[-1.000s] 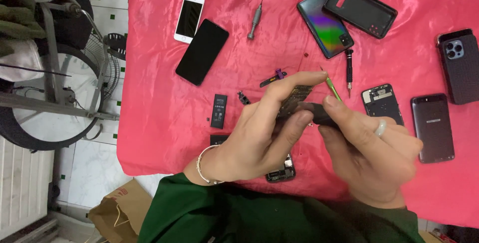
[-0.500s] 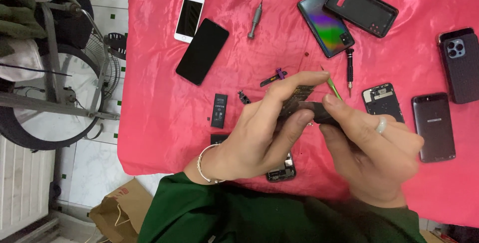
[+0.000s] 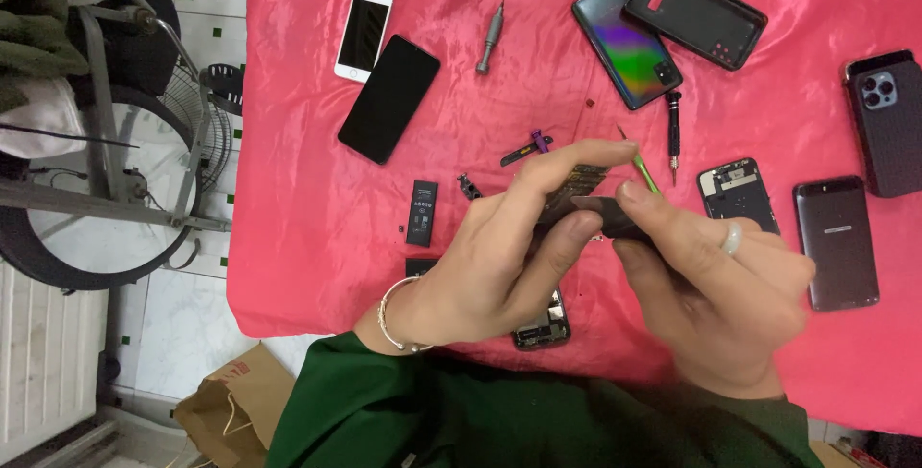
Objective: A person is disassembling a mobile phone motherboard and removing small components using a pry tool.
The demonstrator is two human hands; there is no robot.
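- Left hand point(image 3: 490, 262) and right hand point(image 3: 715, 290), both closed, grip a dark phone part point(image 3: 586, 201) together near the middle, above the surface point(image 3: 317, 209).
- Two screwdrivers: grey point(image 3: 491, 36), black point(image 3: 673, 132).
- One small battery point(image 3: 422, 212).

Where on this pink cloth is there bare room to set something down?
Bare cloth lies left of the black phone, down to the small battery, and between the grey screwdriver and the iridescent phone. It is crowded on the right around the opened phone back and dark phone.
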